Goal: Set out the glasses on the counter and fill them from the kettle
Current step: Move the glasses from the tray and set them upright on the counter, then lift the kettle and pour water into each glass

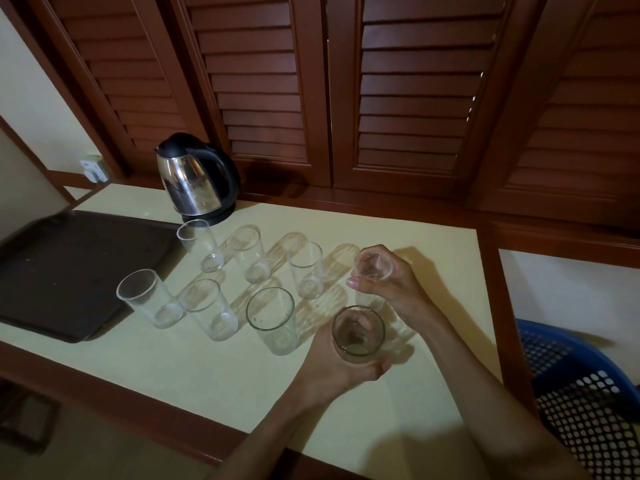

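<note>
Several empty clear glasses stand upright in two rows on the pale counter [214, 368]; the nearest free one [273, 322] is in the front row. My left hand [341, 367] grips a glass [358, 334] at the right end of the front row. My right hand [393, 282] holds another glass [373, 268] at the right end of the back row. A steel kettle [194, 178] with a black handle and lid sits on its base at the back left, behind the glasses.
A dark brown tray [59, 268] lies at the counter's left end. Louvred wooden doors [408, 98] rise behind the counter. A blue perforated plastic basket [581, 393] sits low at the right. A white wall socket [93, 169] is at far left.
</note>
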{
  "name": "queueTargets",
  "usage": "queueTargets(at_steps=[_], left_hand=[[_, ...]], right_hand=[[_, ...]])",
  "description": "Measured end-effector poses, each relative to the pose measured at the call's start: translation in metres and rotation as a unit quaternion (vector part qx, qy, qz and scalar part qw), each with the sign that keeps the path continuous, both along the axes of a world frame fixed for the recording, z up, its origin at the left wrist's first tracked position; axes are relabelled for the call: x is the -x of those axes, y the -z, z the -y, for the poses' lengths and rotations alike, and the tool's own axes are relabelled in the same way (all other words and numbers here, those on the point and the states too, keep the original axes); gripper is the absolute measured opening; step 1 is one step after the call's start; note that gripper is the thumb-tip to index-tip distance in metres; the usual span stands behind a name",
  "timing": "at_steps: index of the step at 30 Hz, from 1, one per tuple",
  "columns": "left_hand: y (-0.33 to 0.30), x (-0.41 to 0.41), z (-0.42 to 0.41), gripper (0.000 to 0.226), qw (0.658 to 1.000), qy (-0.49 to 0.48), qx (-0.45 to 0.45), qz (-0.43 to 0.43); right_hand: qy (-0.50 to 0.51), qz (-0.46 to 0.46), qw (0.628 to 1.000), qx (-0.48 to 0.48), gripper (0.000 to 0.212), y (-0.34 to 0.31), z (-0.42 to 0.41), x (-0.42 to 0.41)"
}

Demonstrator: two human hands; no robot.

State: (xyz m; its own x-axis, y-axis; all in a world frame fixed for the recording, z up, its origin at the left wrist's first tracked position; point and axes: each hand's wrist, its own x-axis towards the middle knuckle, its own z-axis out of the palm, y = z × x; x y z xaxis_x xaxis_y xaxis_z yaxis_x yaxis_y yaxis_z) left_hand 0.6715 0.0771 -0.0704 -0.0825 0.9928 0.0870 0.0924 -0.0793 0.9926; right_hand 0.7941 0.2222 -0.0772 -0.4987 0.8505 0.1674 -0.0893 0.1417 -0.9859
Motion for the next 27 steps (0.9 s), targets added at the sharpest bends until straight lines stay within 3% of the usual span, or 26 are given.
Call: queueTargets(at_steps=[4, 9, 13, 22, 27], left_hand=[[0.003, 0.002, 0.001, 0.052, 1.0, -0.002, 0.014, -0.022], [-0.001, 0.008, 0.013, 0.088, 0.999, -0.006, 0.027, -0.032], [-0.014, 0.015, 0.025, 0.105, 0.999, 0.009, 0.009, -0.051], [-0.088, 0.048, 0.042, 0.093, 0.994, 0.021, -0.092, -0.062], [-0.127, 0.107, 0.028, 0.08, 0.991, -0.027, -0.125, -0.047]], right_hand=[[-0.007, 0.019, 1.0, 0.019, 0.049, -0.005, 0.001, -0.002], [0.0, 0.018, 0.999, 0.03, 0.092, -0.02, 0.001, -0.014], [0.011, 0.023, 0.999, -0.023, 0.099, -0.051, 0.006, -0.02], [0.053, -0.011, 0.995, -0.08, 0.1, -0.116, 0.018, 0.006], [0.035, -0.013, 0.998, -0.043, 0.084, -0.146, 0.018, 0.049]])
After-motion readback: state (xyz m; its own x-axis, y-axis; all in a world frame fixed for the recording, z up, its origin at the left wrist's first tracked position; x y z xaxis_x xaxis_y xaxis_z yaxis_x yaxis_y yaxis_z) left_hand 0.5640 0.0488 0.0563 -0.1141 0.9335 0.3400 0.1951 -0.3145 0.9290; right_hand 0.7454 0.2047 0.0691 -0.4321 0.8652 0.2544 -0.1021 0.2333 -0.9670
